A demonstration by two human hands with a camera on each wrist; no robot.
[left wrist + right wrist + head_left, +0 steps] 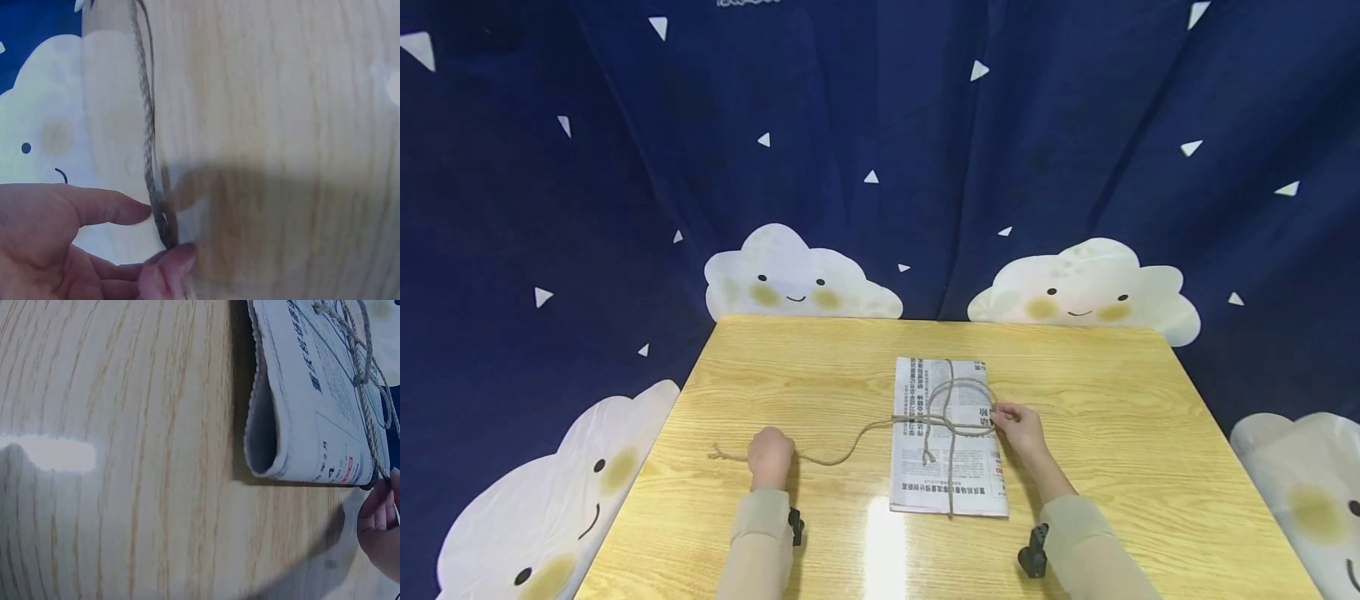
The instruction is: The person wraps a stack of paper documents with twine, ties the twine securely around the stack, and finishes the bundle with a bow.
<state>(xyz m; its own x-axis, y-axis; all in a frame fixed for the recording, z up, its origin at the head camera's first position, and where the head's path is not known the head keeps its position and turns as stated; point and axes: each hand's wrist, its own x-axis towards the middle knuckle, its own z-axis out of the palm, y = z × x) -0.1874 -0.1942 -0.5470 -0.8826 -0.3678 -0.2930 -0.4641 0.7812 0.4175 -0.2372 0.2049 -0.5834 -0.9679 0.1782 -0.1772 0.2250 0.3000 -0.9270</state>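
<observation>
A folded newspaper (917, 487) lies on the wooden table, with brown twine (951, 475) running across it lengthwise and crosswise. On top the twine forms a round loop, and a short frayed end hangs from the crossing. To the left, my left hand (771, 454) pinches the long tail of the twine, whose frayed tip sticks out past it. The left wrist view has the twine (149, 131) passing between thumb and fingers. At the paper's right edge, my right hand (1022, 432) pinches the loop; the right wrist view shows its fingertips (380, 495) on the twine beside the folded edge.
The wooden table (1112, 433) extends on both sides of the newspaper. Behind it hangs a dark blue curtain (820, 192) with white triangles and smiling clouds. A small black camera (1033, 552) sits at the right wrist and another (796, 527) at the left.
</observation>
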